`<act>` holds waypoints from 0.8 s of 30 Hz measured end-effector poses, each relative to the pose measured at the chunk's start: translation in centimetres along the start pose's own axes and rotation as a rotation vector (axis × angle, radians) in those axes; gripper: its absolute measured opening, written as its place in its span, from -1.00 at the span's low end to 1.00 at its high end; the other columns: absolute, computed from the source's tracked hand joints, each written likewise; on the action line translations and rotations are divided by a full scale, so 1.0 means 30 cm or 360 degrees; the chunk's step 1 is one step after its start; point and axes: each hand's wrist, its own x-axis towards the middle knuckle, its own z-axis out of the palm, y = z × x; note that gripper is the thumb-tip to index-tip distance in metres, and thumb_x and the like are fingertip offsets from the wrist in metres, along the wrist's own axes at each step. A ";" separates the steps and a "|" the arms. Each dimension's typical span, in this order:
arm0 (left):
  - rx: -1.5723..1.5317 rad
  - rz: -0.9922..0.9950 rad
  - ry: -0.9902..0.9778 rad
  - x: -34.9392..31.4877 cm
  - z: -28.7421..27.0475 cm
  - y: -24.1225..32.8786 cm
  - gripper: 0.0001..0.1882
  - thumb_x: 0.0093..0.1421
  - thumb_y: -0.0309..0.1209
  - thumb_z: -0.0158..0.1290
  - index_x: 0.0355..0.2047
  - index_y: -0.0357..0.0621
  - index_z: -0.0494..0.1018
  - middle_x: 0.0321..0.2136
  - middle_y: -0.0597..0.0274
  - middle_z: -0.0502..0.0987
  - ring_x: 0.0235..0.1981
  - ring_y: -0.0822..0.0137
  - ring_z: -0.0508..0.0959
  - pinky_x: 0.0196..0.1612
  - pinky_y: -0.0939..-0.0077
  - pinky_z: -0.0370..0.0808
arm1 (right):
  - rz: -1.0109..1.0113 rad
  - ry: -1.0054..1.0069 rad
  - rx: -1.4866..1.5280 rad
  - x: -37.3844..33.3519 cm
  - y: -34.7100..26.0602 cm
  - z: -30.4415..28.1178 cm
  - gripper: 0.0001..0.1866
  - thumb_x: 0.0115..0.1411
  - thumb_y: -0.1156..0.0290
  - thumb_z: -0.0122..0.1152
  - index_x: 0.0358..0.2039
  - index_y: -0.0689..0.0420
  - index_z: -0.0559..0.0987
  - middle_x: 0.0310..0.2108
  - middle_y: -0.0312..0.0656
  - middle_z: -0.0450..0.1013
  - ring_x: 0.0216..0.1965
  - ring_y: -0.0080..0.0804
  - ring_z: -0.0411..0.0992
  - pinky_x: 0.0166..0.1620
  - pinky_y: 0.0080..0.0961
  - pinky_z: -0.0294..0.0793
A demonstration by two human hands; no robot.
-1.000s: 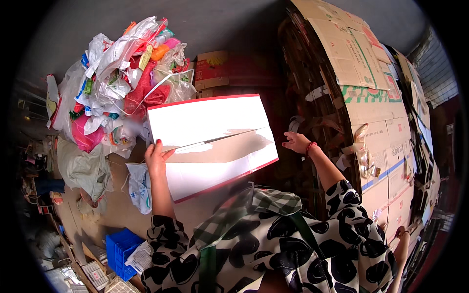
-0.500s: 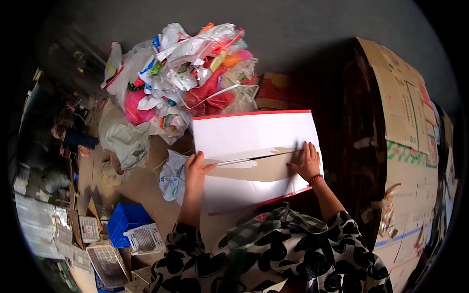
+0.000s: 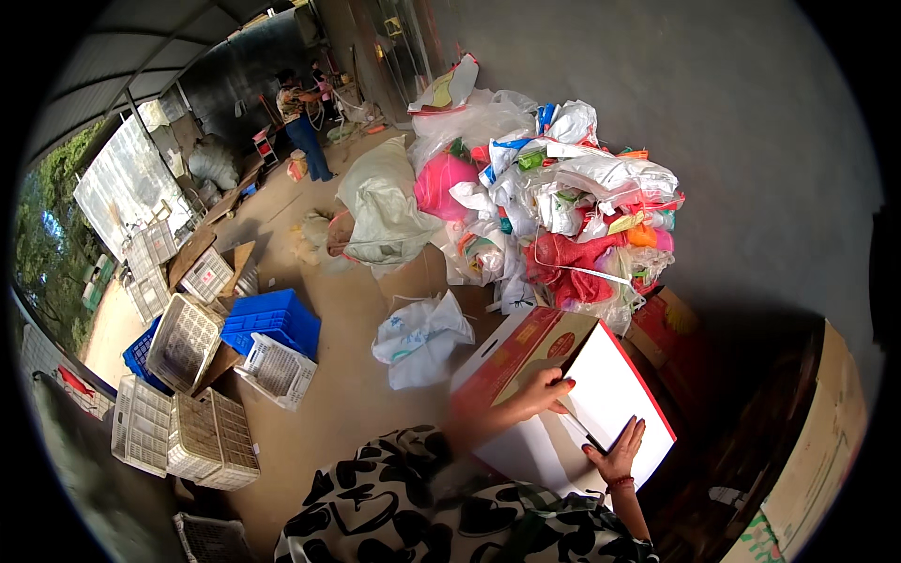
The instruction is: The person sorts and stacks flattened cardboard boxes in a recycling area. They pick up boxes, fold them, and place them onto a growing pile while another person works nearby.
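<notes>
A large cardboard box [image 3: 615, 375] is in front of me, with white flaps, a red edge and a red-and-tan printed side. A narrow dark gap runs between its two top flaps, and brown paper shows along the torn white surface. At the far left end of this gap, my left hand [image 3: 537, 394] is closed with bent fingers at the flap edge; its forearm is slightly blurred. My right hand [image 3: 617, 458], wearing a red bead bracelet, lies with fingers outstretched on the flaps beside the gap's nearer end.
Behind the box rises a heap of plastic bags [image 3: 572, 197]. Left of it sit a pale woven sack [image 3: 385, 202] and a white bag [image 3: 422, 340]. Blue crates [image 3: 272, 321] and white crates [image 3: 214, 439] stand at left. Flattened cardboard [image 3: 821, 441] is at right; a person [image 3: 300, 122] stands far back.
My view has swung left, bringing the yard, more crates and a distant person into sight. The box now appears lower right and angled. Both hands remain at its flaps, now closer together.
</notes>
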 end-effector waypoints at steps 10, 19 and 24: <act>0.0321 0.0182 -0.0010 0.103 0.130 -0.055 -0.75 0.16 -0.34 -0.04 -0.49 -0.30 0.27 -0.60 0.20 0.34 -0.57 0.38 0.44 -0.56 0.48 0.50 | -0.0307 0.0035 -0.0264 0.038 -0.016 -0.052 0.01 -0.20 0.33 0.30 0.16 0.39 -0.10 0.17 0.32 -0.18 0.21 0.21 -0.18 0.23 -0.14 -0.11; 0.1020 0.1385 0.0531 0.365 0.116 0.031 -0.79 0.18 -0.39 -0.12 -0.49 -0.31 0.30 -0.53 -0.12 0.41 -0.50 -0.07 0.41 -0.45 0.21 0.32 | -0.0198 0.0005 -0.0615 0.237 -0.062 -0.145 -0.16 -0.13 0.56 0.14 0.16 0.34 -0.05 0.03 0.24 0.12 0.03 0.09 0.18 -0.02 -0.26 0.34; 0.2024 0.0945 0.0360 0.265 0.055 0.191 -0.49 0.20 -0.23 -0.19 -0.05 -0.51 0.18 -0.12 -0.37 0.31 -0.09 -0.13 0.37 -0.03 0.24 0.32 | -0.0184 -0.0163 -0.0943 0.305 -0.214 -0.269 -0.24 -0.09 0.47 0.10 0.13 0.34 0.03 -0.08 0.10 0.20 -0.09 -0.03 0.28 -0.20 -0.30 0.44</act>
